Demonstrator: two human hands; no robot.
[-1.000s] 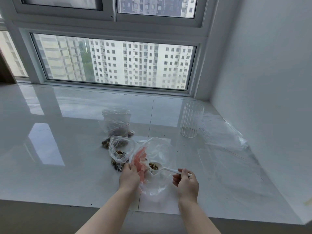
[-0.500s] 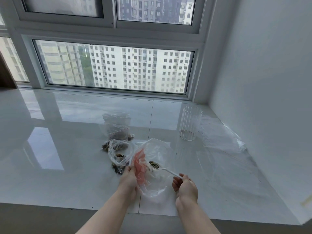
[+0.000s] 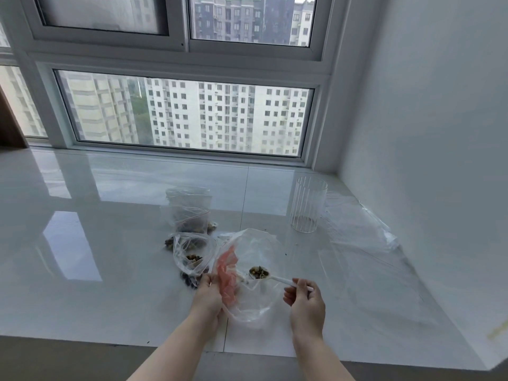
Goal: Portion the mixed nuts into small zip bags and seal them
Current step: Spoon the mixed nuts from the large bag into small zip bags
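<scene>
— Glossy white tabletop [image 3: 82,270] under a window [image 3: 181,116], high-rises outside. Risk from here?
— Spilling. Right hand [image 3: 306,303] pinching a white spoon [image 3: 270,276] by the handle tip, heaped with mixed nuts [image 3: 258,271]; any tilt on the way across could scatter them. Left hand [image 3: 207,294] gripping the floppy rim of a large clear bag with red print [image 3: 247,270]; mouth likely to sag shut.
— Containers?
— Small zip bag [image 3: 192,257] just left, mouth gaping, some nuts at the bottom, unsealed. Two more small bags [image 3: 189,213] behind, nuts inside, seals unclear. Loose nuts beside them. Ribbed clear glass [image 3: 308,204] apparently empty. Flat plastic sheet [image 3: 362,226] to the right.
</scene>
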